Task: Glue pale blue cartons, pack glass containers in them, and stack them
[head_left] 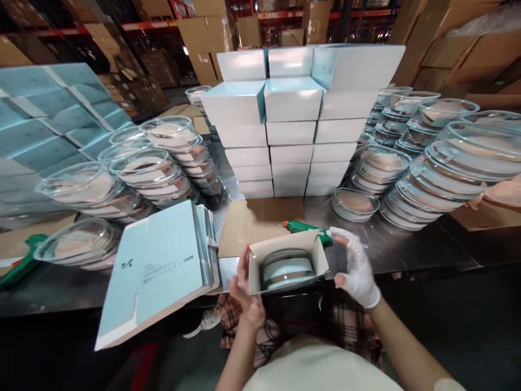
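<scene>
An open cardboard box (256, 271) is held upright over the table's front edge. Inside it sit round glass dishes (288, 270) with pale sleeves around them. My left hand (247, 293), bare, grips the box's left side, its thumb and fingers against the wall. My right hand (358, 270), in a white glove with bare fingertips, is just off the box's right side, fingers apart and holding nothing. Behind the box lies a green glue gun (303, 226) with an orange tip, partly hidden by the box's rim.
Flat light-blue cartons (163, 260) are stacked at left, overhanging the edge. White boxes (291, 130) form a wall ahead. Glass dish stacks stand at left (148, 168) and right (431, 174). A cardboard sheet (260, 217) covers the table's middle. Someone's hand (500, 193) shows at far right.
</scene>
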The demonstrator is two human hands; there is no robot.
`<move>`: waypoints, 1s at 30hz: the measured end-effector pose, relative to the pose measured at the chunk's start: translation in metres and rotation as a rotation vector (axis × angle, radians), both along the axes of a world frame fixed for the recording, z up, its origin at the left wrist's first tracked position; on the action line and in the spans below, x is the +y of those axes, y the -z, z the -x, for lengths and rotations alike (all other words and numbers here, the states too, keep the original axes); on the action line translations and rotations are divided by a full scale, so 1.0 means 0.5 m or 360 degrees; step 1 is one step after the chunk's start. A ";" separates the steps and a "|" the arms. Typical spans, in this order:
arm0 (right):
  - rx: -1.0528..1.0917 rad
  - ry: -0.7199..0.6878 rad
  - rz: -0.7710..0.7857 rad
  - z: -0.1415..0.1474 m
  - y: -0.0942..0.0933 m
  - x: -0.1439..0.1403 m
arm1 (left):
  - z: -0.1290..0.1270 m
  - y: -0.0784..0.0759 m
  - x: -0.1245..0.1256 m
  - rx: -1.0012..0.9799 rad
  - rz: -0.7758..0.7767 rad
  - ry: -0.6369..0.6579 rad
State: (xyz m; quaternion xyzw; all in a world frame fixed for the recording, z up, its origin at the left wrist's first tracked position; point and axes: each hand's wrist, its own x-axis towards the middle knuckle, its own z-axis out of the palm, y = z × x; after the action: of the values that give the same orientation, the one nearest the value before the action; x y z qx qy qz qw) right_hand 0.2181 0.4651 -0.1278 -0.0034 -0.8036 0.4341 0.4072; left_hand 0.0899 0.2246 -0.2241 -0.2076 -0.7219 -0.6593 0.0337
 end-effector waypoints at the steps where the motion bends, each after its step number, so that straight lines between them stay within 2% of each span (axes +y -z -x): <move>1: 0.0000 -0.0038 0.0071 0.007 0.027 -0.020 | 0.007 -0.006 -0.002 0.0070 -0.0101 0.0030; 2: -0.0015 -0.0091 0.0139 0.016 0.045 -0.041 | 0.013 -0.013 -0.003 0.0133 -0.0189 0.0069; 4: -0.0070 -0.0159 0.0301 0.036 0.057 -0.079 | 0.019 -0.028 -0.002 0.0170 -0.0252 0.0129; 7: -0.0143 0.0040 0.0607 0.062 0.034 -0.125 | 0.005 -0.052 0.007 0.0036 -0.0262 0.0007; 9: -0.0137 0.0191 0.0722 0.077 0.014 -0.148 | -0.008 -0.063 0.011 0.0011 -0.0326 -0.0138; 12: -0.0081 0.0219 0.0748 0.089 -0.005 -0.165 | -0.008 -0.063 0.002 0.0314 -0.0272 -0.0146; 16: -0.0191 0.0120 0.0880 0.064 -0.003 -0.133 | 0.031 -0.050 -0.024 0.0806 -0.0156 0.0101; 18: -0.0444 0.0337 0.0854 0.042 0.006 -0.099 | 0.043 -0.049 -0.026 0.0880 -0.0071 0.0144; 20: -0.0944 0.0676 0.0654 0.033 0.017 -0.066 | 0.041 -0.050 -0.020 0.0897 0.0012 0.0122; 22: -0.1481 0.0849 0.0488 0.045 0.026 -0.042 | 0.024 -0.051 -0.017 0.0840 -0.0005 0.0009; 24: -0.1737 0.0834 0.0514 0.070 0.034 -0.025 | -0.002 -0.048 -0.027 0.0735 -0.0092 -0.0123; 27: -0.1665 0.0739 0.0670 0.097 0.046 -0.007 | -0.045 -0.036 -0.060 0.0463 -0.0167 -0.0162; 30: -0.1491 0.0605 0.0868 0.084 0.050 0.001 | -0.075 -0.021 -0.080 0.0095 -0.0028 -0.0154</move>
State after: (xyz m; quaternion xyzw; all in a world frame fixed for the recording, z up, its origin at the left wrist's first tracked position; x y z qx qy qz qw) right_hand 0.1759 0.4654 -0.1528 -0.4446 -0.7424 0.4972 0.0631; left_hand 0.1273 0.1846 -0.2137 -0.1917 -0.7240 -0.6567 0.0889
